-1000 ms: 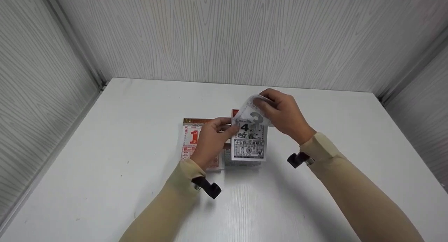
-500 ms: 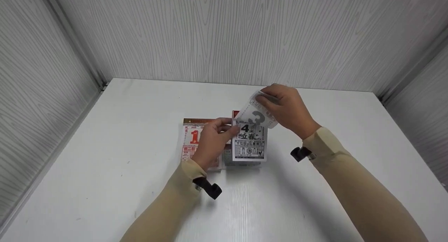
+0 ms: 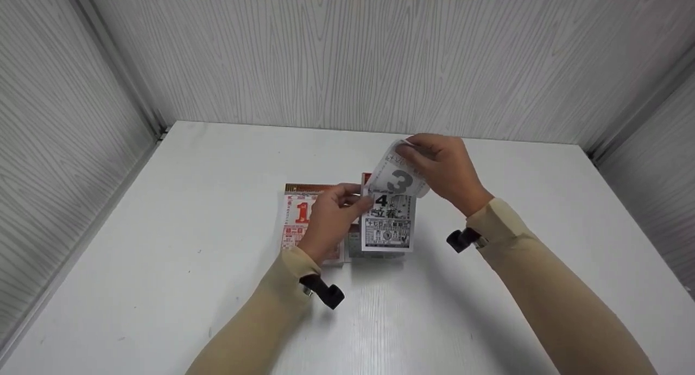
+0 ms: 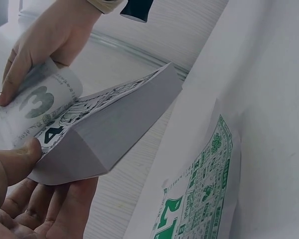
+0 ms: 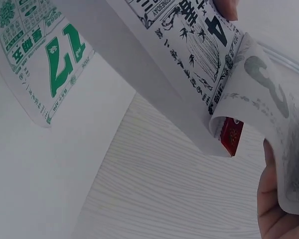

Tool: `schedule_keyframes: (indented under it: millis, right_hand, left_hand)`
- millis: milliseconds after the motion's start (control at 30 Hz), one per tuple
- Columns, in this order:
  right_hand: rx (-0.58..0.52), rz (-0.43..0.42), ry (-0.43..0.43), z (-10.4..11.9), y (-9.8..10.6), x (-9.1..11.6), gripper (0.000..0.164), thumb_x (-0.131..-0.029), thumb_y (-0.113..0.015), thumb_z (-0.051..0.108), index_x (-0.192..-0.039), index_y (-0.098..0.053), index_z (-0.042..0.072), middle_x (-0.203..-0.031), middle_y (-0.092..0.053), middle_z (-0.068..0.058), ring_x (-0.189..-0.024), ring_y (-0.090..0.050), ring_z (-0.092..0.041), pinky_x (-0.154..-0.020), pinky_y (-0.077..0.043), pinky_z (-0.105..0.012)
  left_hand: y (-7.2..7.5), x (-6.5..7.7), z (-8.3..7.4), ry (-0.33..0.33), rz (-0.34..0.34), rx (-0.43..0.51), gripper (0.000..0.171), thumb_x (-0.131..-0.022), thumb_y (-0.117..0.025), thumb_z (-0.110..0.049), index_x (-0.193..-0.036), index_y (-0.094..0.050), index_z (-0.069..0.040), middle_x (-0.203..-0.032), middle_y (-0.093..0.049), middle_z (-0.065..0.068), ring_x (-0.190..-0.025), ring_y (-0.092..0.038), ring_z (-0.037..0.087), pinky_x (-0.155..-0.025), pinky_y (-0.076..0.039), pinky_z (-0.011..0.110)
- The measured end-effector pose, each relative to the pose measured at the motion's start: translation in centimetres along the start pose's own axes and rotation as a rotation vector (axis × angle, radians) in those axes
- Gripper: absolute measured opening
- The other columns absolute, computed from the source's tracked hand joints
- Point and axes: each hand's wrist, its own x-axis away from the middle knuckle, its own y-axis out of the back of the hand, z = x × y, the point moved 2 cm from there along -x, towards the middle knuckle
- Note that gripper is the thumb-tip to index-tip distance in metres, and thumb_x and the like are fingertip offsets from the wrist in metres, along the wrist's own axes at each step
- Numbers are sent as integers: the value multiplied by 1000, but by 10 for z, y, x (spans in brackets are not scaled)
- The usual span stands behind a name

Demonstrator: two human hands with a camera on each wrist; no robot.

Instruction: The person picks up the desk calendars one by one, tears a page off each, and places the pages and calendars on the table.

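In the head view, my left hand [image 3: 330, 218] grips a thick tear-off calendar pad [image 3: 386, 226] by its left edge, thumb on the front and fingers behind. The pad is tilted, its face showing a black 4. Up and to the right, my right hand [image 3: 448, 166] pinches the bottom end of a lifted page [image 3: 400, 171], which is bent back over the pad's top; a 3 shows through it. A red strip [image 5: 231, 135] at the pad's head appears in the right wrist view under the curled page. Part of the left hand's fingers is hidden behind the pad.
Another calendar [image 3: 293, 215] with a red 1 and a gold-brown header lies on the white table [image 3: 163, 245], partly under the left hand. Beneath the raised pad lies a calendar with a green 17 [image 4: 169, 219]. Wood-grain panels [image 3: 347, 55] stand at the back and sides.
The right hand rose slightly with the page, then dipped a little, and more of the 3 shows. The pad shifted slightly right in the left hand.
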Motion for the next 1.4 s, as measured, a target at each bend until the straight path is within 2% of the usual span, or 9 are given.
schedule_keyframes:
  millis: [267,433,667,900,1300,1400]
  right_hand:
    - [-36,-14,-39,-5,-2,0,20,-102,-68,17,-116,-77,6,-109,-77,-6,-88,-71,-14,-72,-57,-20]
    - [-26,-29,-56,-10,-2,2,19,-102,-67,16,-113,-78,5,-106,-77,-8,-81,-69,-16,-68,-55,-17]
    - [-21,-78,-30,-11,-3,1,19,-102,-68,17,-111,-79,4,-101,-78,-7,-76,-68,-13,-65,-53,-18]
    - [-22,-105,-44,-15,-5,0,18,-101,-70,17,-110,-80,5,-98,-78,-6,-71,-65,-10,-61,-51,-17]
    - [-81,-152,-68,-24,-6,1,22,-102,-69,21,-110,-80,3,-91,-78,-10,-64,-63,-6,-59,-49,-16]
    - [-84,-162,-81,-26,-7,1,21,-101,-70,20,-108,-80,3,-89,-77,-11,-63,-61,-6,-57,-48,-16]
  left_hand:
    - [0,1,0,-16,6,11,32,-96,-76,-30,-124,-70,-15,-109,-72,4,-101,-69,22,-83,-59,37]
    - [-3,1,1,-15,12,-9,32,-96,-76,-31,-123,-70,-16,-110,-72,3,-102,-68,21,-87,-58,42]
    - [-5,1,0,-23,15,-19,32,-96,-76,-31,-123,-70,-16,-109,-73,2,-102,-68,21,-93,-55,50]
    - [-5,0,1,-33,21,-24,31,-96,-76,-30,-123,-69,-16,-108,-72,2,-101,-68,21,-90,-56,49]
    - [-7,-1,0,-22,28,44,29,-97,-76,-27,-122,-69,-15,-109,-72,4,-103,-67,22,-86,-59,45]
    - [-8,-1,0,-27,33,44,29,-97,-75,-27,-122,-69,-15,-109,-72,4,-103,-67,22,-88,-58,46]
